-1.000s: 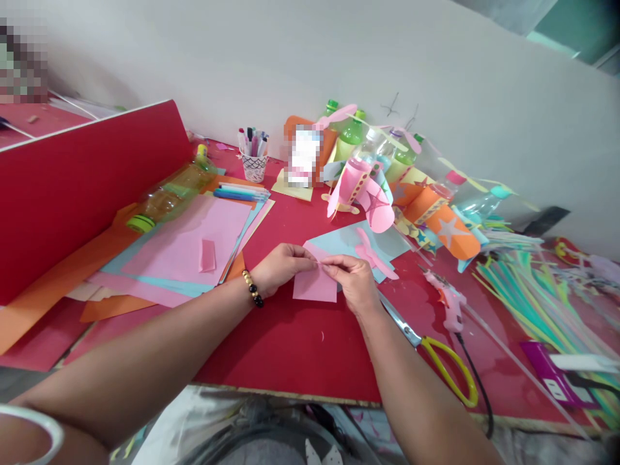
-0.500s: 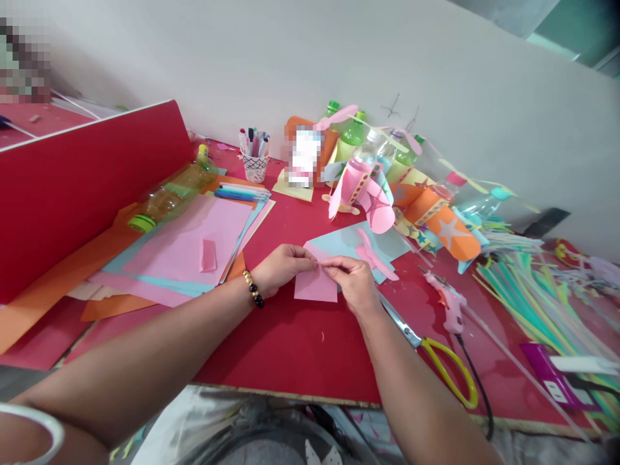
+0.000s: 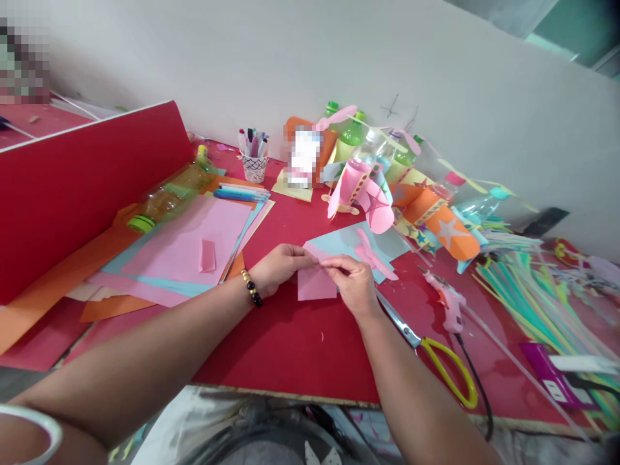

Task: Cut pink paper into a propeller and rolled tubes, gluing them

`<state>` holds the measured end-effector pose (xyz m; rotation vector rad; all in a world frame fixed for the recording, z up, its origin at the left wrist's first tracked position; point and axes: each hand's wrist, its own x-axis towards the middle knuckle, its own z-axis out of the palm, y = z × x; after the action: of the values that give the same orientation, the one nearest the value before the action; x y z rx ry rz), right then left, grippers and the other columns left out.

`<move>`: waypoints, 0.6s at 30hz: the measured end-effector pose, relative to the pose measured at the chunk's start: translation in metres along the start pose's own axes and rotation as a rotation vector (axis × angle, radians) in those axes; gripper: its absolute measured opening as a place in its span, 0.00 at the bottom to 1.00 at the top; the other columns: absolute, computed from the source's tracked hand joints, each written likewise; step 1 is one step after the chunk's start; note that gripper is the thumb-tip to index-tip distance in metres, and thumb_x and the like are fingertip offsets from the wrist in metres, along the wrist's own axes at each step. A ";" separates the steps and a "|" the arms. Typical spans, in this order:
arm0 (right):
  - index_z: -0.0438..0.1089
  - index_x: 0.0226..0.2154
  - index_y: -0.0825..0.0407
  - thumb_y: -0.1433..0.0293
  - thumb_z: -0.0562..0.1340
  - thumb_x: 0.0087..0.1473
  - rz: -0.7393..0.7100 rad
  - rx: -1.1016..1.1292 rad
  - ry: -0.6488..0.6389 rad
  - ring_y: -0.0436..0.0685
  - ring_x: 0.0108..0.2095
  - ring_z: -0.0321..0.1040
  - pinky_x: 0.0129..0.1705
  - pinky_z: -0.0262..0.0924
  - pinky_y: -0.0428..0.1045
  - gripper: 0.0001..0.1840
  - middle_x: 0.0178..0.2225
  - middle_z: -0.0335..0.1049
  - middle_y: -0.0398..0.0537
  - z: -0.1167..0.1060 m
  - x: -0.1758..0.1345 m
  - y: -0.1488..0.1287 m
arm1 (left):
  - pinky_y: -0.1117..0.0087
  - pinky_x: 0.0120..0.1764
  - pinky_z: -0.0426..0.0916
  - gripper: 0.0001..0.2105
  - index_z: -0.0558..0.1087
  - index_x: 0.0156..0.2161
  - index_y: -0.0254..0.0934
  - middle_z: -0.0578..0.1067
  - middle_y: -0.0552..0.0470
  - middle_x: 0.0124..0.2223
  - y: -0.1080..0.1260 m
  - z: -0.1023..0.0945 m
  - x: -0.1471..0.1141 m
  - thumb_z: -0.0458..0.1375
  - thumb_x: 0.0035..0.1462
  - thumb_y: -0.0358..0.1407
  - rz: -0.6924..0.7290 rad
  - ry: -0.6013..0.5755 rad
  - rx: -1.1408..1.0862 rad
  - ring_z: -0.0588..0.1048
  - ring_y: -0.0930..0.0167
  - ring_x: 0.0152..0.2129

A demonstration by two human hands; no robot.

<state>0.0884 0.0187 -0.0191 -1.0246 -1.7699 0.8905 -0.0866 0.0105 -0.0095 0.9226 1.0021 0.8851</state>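
Note:
A small sheet of pink paper [image 3: 316, 285] is pinched between my two hands above the red table [image 3: 290, 349]. The thumb and fingers of my left hand [image 3: 285, 266] close on its upper edge. Right beside it, my right hand [image 3: 356, 281] pinches the same edge, fingertips almost touching the left ones. The exact fold under the fingertips is hidden. Behind the hands lie a light blue sheet [image 3: 334, 234] and a pink paper propeller [image 3: 372, 255]. Scissors with yellow handles [image 3: 448, 368] rest beside my right forearm.
Stacked coloured paper [image 3: 188, 226], pens and a clear bottle [image 3: 169, 194] lie left. A pen cup [image 3: 254, 168] and a phone [image 3: 305, 157] stand behind. Bottle airplanes [image 3: 363, 194], a pink glue gun [image 3: 448, 303], a purple tool [image 3: 549, 378] and colourful strips [image 3: 523, 297] are right.
The pink paper's lower part has shifted slightly and looks a little narrower. Both hands keep their pinch in nearly the same place.

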 end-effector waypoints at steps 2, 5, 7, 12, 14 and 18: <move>0.76 0.29 0.46 0.71 0.61 0.49 0.005 -0.001 0.003 0.55 0.34 0.70 0.39 0.64 0.50 0.07 0.31 0.75 0.44 0.000 0.000 0.000 | 0.72 0.28 0.65 0.13 0.74 0.29 0.32 0.76 0.48 0.28 0.000 0.000 0.000 0.63 0.42 0.42 0.000 0.008 0.014 0.72 0.71 0.23; 0.76 0.29 0.47 0.70 0.61 0.49 0.016 -0.004 0.008 0.55 0.34 0.70 0.39 0.64 0.50 0.07 0.30 0.75 0.44 0.000 0.000 -0.001 | 0.72 0.29 0.66 0.14 0.74 0.30 0.32 0.77 0.48 0.29 0.000 0.000 0.001 0.64 0.42 0.42 -0.002 0.011 0.027 0.73 0.71 0.24; 0.76 0.30 0.47 0.69 0.60 0.49 0.026 -0.005 0.006 0.55 0.33 0.70 0.39 0.64 0.50 0.07 0.30 0.75 0.44 0.000 0.000 -0.001 | 0.72 0.28 0.66 0.14 0.74 0.29 0.32 0.76 0.49 0.28 0.000 0.000 0.001 0.64 0.41 0.42 -0.001 0.019 0.039 0.72 0.71 0.24; 0.75 0.31 0.48 0.69 0.61 0.49 0.084 0.014 0.006 0.55 0.33 0.70 0.38 0.63 0.50 0.07 0.30 0.75 0.44 0.000 -0.001 0.001 | 0.72 0.28 0.65 0.13 0.74 0.28 0.33 0.76 0.50 0.27 0.001 0.001 0.001 0.64 0.41 0.42 0.009 0.041 0.074 0.72 0.72 0.23; 0.75 0.31 0.48 0.68 0.62 0.49 0.128 0.021 0.012 0.55 0.32 0.70 0.36 0.63 0.49 0.07 0.30 0.75 0.45 0.000 -0.002 0.002 | 0.72 0.28 0.65 0.13 0.75 0.29 0.33 0.76 0.50 0.27 0.000 0.000 0.001 0.63 0.42 0.42 0.025 0.041 0.102 0.72 0.72 0.24; 0.75 0.33 0.50 0.65 0.65 0.46 0.203 0.075 0.005 0.55 0.31 0.69 0.34 0.63 0.49 0.09 0.30 0.75 0.46 0.000 -0.001 0.005 | 0.71 0.31 0.66 0.12 0.75 0.29 0.33 0.76 0.50 0.28 -0.003 -0.002 0.003 0.62 0.43 0.41 0.075 0.047 0.134 0.72 0.72 0.25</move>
<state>0.0901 0.0193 -0.0235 -1.1702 -1.6358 1.0704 -0.0870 0.0130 -0.0136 1.0624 1.0834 0.9141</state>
